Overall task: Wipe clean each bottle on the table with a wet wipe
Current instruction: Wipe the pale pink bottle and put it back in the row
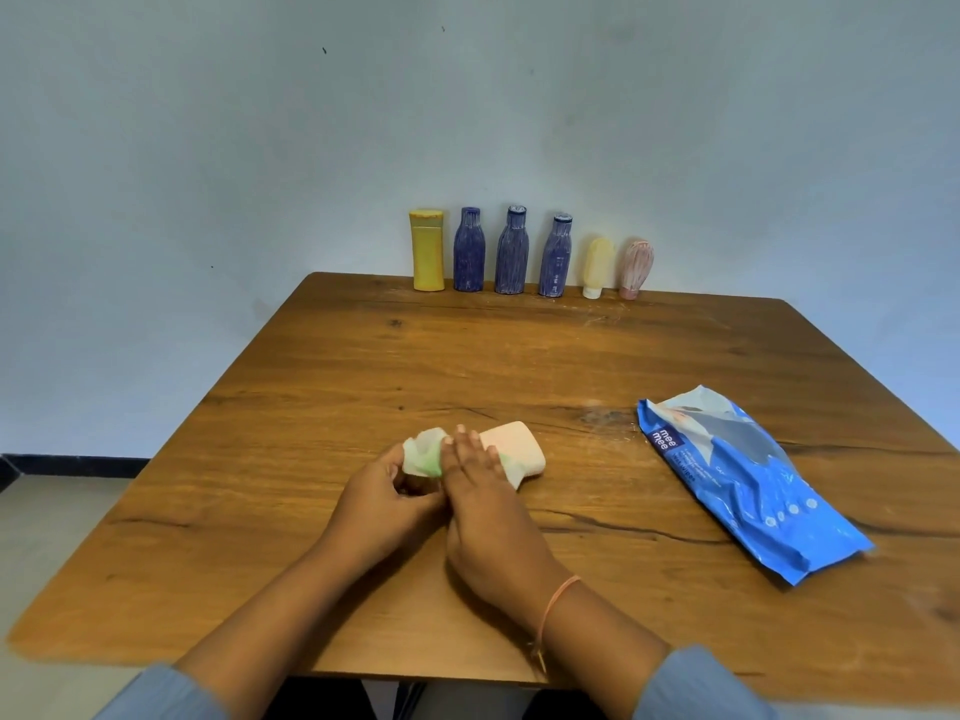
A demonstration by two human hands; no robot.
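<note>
A pale pink bottle (519, 444) lies on its side on the wooden table (311, 407), near the front middle. A white wet wipe (423, 452) with a green smear is draped over the bottle's left part. My left hand (382, 493) grips that wrapped left end with curled fingers. My right hand (480, 491) lies on top of the bottle, its straight fingers pressing the wipe against it; its thumb is hidden. Along the far edge stand a yellow bottle (427, 252), three blue bottles (511, 252), a cream tube (597, 267) and a pink tube (635, 270).
A blue wet-wipe pack (748, 480) lies flat on the right side of the table. A pale wall rises directly behind the row of bottles. The table's front edge is close to my forearms.
</note>
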